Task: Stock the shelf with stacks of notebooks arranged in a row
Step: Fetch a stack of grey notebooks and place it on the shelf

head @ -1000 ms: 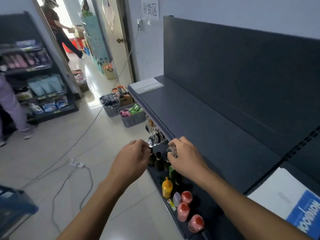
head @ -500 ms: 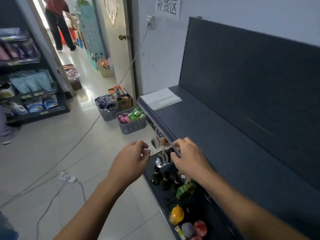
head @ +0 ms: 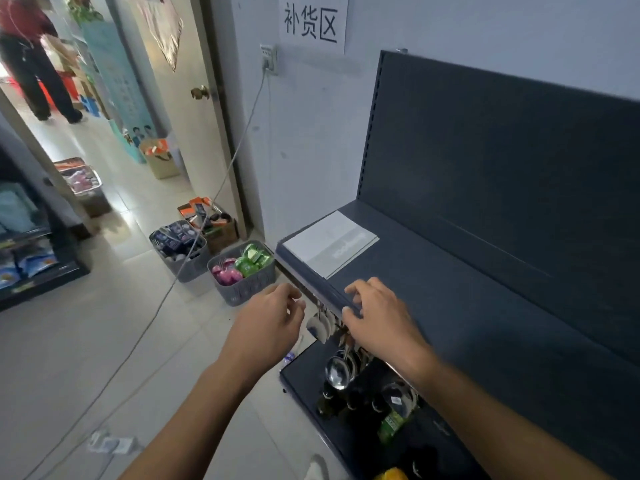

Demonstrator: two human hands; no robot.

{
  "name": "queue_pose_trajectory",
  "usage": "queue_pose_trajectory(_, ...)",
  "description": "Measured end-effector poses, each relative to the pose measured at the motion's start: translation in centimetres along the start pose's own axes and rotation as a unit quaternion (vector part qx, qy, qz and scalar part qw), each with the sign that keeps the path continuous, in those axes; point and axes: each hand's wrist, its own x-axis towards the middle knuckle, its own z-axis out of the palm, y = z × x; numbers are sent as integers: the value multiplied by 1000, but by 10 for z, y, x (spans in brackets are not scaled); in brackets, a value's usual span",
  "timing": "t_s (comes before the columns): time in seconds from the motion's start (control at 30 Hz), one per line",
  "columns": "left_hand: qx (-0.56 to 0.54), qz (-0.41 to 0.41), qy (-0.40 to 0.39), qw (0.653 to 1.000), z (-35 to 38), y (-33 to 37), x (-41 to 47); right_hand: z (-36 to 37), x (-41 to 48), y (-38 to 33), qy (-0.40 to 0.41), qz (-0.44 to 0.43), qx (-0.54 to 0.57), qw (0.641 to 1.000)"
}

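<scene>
One sign (head: pixel 313 22), 补货区; right hand (head: pixel 384 323) seemingly grips shelf (head: pixel 457 299).

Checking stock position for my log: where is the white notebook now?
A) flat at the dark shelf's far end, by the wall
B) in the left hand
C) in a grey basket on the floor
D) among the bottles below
A: the white notebook lies flat on the dark shelf at its far end, next to the wall.

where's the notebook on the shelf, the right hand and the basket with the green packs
notebook (head: pixel 329 242), head view, middle of its pale cover
right hand (head: pixel 379 318), head view, back of the hand, gripping the shelf edge (head: pixel 304 273)
basket (head: pixel 242 294), head view, its grey front wall
</scene>
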Motion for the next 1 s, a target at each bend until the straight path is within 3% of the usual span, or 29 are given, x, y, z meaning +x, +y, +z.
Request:
queue_pose_trajectory(0.3, 5, 42, -36, 998, 3, -40, 133, 14, 116, -8, 22, 54, 15, 998)
queue_pose_trajectory(0.57, 34, 82, -99, 991, 31, -59, 224, 25, 166, 7, 20, 174, 48, 983)
queue_pose_trajectory(0.83, 58, 135, -202, 968, 69, -69, 288, 37, 200, 3, 38, 360, 139, 922)
queue_pose_trajectory(1.0, 69, 159, -238, 956, 83, -73, 310, 50, 204, -5, 94, 416, 188, 885)
